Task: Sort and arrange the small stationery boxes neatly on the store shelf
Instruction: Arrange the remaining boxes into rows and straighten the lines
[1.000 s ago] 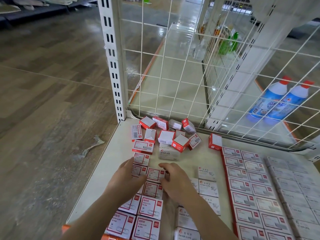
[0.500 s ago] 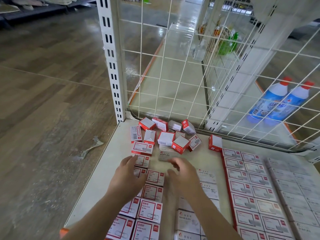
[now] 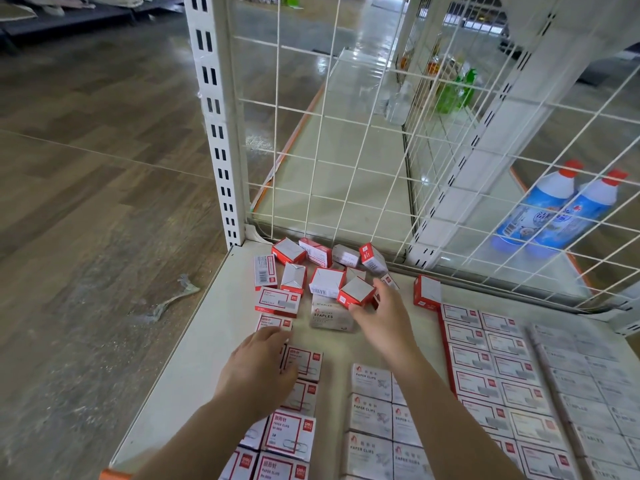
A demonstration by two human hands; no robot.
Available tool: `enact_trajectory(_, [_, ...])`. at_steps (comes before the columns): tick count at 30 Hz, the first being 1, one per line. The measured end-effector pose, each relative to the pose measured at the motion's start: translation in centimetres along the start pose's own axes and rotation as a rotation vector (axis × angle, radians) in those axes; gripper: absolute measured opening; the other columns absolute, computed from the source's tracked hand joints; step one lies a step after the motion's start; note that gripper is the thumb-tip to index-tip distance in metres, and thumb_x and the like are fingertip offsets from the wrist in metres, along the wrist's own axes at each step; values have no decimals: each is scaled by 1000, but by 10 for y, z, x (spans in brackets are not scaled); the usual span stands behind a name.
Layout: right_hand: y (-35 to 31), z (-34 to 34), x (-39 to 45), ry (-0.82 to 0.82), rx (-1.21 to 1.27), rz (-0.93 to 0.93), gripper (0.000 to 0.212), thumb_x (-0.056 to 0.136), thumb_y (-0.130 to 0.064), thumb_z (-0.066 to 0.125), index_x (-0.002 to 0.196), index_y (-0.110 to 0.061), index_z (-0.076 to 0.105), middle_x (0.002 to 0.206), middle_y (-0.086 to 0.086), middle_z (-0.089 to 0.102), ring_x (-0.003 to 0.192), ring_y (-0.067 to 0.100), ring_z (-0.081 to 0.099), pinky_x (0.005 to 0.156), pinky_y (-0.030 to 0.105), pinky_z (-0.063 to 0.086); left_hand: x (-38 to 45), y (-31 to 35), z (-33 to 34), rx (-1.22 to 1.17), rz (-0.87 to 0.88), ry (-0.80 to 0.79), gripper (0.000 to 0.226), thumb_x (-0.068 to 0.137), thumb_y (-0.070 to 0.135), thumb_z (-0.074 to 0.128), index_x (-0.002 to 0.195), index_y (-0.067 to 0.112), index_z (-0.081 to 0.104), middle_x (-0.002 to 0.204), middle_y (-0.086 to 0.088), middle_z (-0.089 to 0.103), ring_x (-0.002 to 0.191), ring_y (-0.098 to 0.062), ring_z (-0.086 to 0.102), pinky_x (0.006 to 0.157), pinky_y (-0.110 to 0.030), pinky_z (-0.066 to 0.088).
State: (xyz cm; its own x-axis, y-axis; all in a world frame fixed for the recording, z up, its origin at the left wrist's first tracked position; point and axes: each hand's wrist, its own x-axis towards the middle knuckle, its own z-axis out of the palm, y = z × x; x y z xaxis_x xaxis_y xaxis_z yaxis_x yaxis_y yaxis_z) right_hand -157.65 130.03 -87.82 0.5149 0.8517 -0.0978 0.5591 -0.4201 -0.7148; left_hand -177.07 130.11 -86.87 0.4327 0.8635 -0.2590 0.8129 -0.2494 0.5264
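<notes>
Right hand (image 3: 379, 315) reaching into loose pile of red-and-white boxes (image 3: 325, 271) at back of shelf (image 3: 194, 358), fingers relaxed, touching one red box (image 3: 356, 291); left hand (image 3: 258, 367) flat, fingers straight, on paper-clip box row (image 3: 298, 393)

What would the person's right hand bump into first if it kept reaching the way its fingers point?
Most likely the red and white box at the edge of the jumbled pile: the right hand has its fingertips right at it, perhaps already touching. Depth is hard to judge.

small boxes (image 3: 277, 301) on cream shelf (image 3: 194, 344)
</notes>
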Motion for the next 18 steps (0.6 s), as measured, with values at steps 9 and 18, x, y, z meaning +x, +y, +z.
enact_trajectory(9, [-10,-17,-15,22,115,5,53,83,-13,67,132,-12,47,125,1,56,97,3,46,83,15,32,-1,-3,-4,-90,-49,72,48,92,29,50,139,29,40,144,11,38,126,-11,44,99,-29,46])
enact_trajectory(18, [-13,-30,-57,-163,285,19,48,79,-21,71,124,-20,54,114,-10,59,107,7,55,100,30,43,-10,18,-14,-31,135,124,54,90,32,56,138,40,32,143,16,38,126,-9,42,99,-24,41])
